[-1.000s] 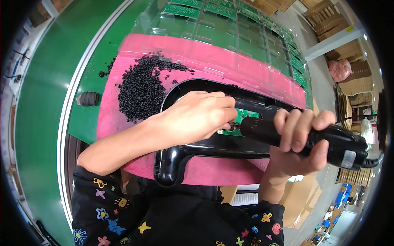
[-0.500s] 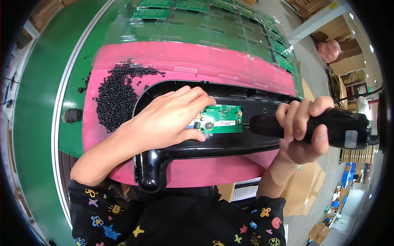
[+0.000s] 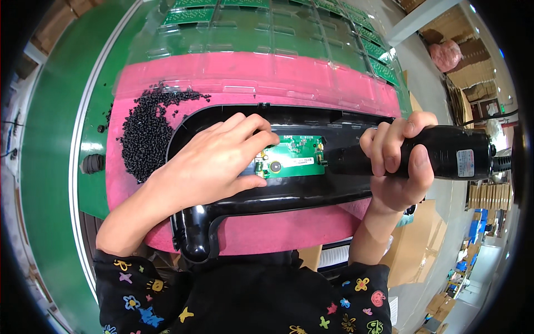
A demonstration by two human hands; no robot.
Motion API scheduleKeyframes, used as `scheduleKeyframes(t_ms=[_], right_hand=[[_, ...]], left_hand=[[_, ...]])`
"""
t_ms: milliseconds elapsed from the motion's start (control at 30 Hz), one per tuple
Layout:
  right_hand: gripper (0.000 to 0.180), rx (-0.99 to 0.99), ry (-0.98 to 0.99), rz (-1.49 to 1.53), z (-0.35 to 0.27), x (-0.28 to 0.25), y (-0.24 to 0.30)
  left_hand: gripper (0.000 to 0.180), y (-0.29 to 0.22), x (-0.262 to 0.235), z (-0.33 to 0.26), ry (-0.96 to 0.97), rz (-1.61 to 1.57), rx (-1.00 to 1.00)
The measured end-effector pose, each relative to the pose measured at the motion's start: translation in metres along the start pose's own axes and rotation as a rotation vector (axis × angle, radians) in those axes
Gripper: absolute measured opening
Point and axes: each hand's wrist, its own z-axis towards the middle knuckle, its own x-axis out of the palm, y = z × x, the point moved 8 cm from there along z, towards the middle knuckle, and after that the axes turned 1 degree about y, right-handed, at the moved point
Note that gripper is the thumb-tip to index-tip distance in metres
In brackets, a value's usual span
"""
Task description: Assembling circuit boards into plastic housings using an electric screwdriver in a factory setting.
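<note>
A glossy black plastic housing (image 3: pixel 289 201) lies with its hollow side up, and a green circuit board (image 3: pixel 303 170) is inside it. My left hand (image 3: pixel 217 158) holds the board's left end, thumb at the near edge and fingertips at the far edge. In my right hand (image 3: pixel 403 161) is a black corded electric screwdriver (image 3: pixel 445 153), gripped round its body. It lies almost level and points left, its front end against or just above the board's right end. Whether the bit touches a screw cannot be made out.
A pink mat (image 3: pixel 267 234) lies under the housing on a green table (image 3: pixel 61 145). Small black screws (image 3: pixel 147 139) form a pile at left, near a dark roll (image 3: pixel 93 163). Clear plastic trays (image 3: pixel 245 61) with green boards (image 3: pixel 189 15) stand beyond. A cardboard box (image 3: pixel 414 245) is at right.
The screwdriver's rear has swung away from me, and its front end has come closer to the board's right end. The left hand keeps its hold. The whole view has shifted slightly.
</note>
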Motion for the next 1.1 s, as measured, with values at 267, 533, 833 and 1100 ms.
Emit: scheduleKeyframes(t_ms=[267, 533, 833, 1100], right_hand=[[0.030, 0.007, 0.038, -0.020, -0.002, 0.002, 0.001], [0.029, 0.058, 0.038, -0.081, -0.001, 0.015, -0.010], [0.032, 0.007, -0.064, -0.157, -0.006, 0.016, -0.006], [0.031, 0.054, -0.003, -0.139, -0.004, 0.011, -0.010]], left_hand=[[0.055, -0.001, -0.001, 0.000, -0.012, 0.001, 0.031], [0.052, -0.005, -0.005, -0.001, -0.025, 0.051, 0.045], [0.036, -0.001, -0.046, -0.001, -0.303, 0.219, 0.005], [0.032, 0.007, -0.039, 0.001, -0.205, 0.324, -0.101]])
